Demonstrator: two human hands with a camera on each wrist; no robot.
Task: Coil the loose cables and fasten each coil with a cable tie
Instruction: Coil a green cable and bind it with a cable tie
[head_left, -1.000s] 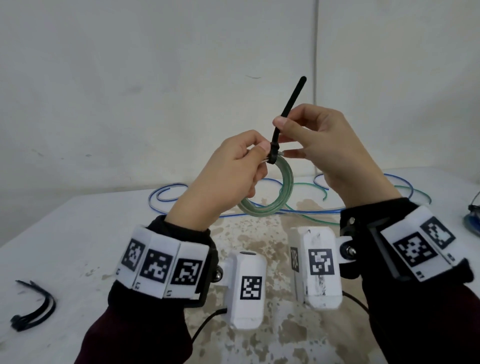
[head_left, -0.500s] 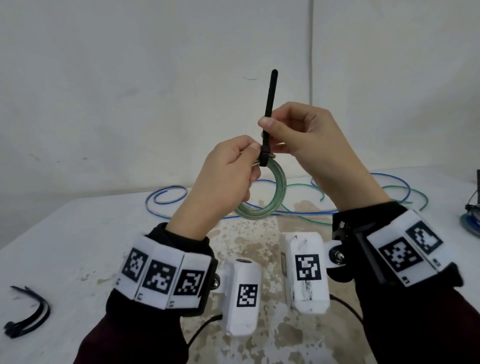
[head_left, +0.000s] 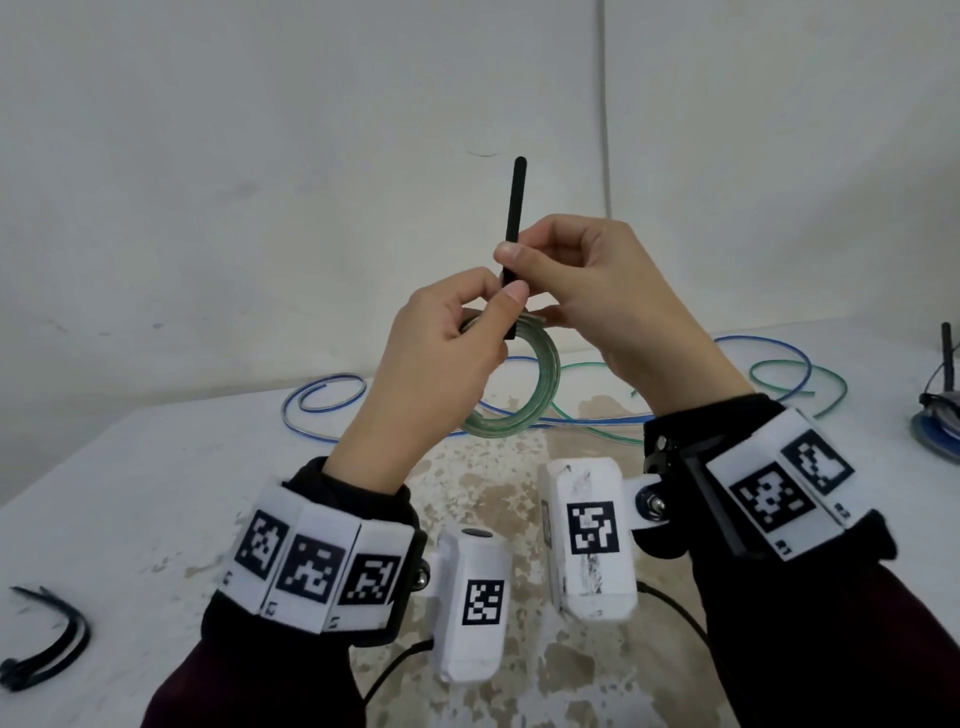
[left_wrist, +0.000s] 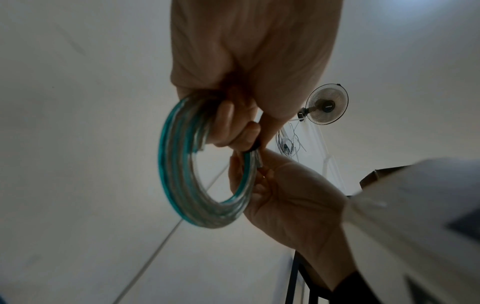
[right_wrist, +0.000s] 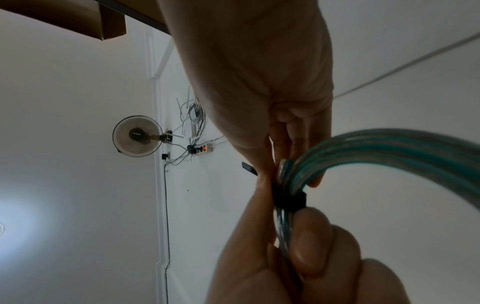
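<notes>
Head view shows the left hand (head_left: 441, 353) nearest, pinching the green coil (head_left: 524, 395) at its top, held above the table (head_left: 156, 467). Just beyond, the right hand (head_left: 587, 291) pinches the black cable tie (head_left: 514, 208) where it wraps the coil. The tie's free tail points straight up from that hand, so tightening likely means pulling upward. Farther back, loose blue and green cables (head_left: 597, 415) lie uncoiled.
</notes>
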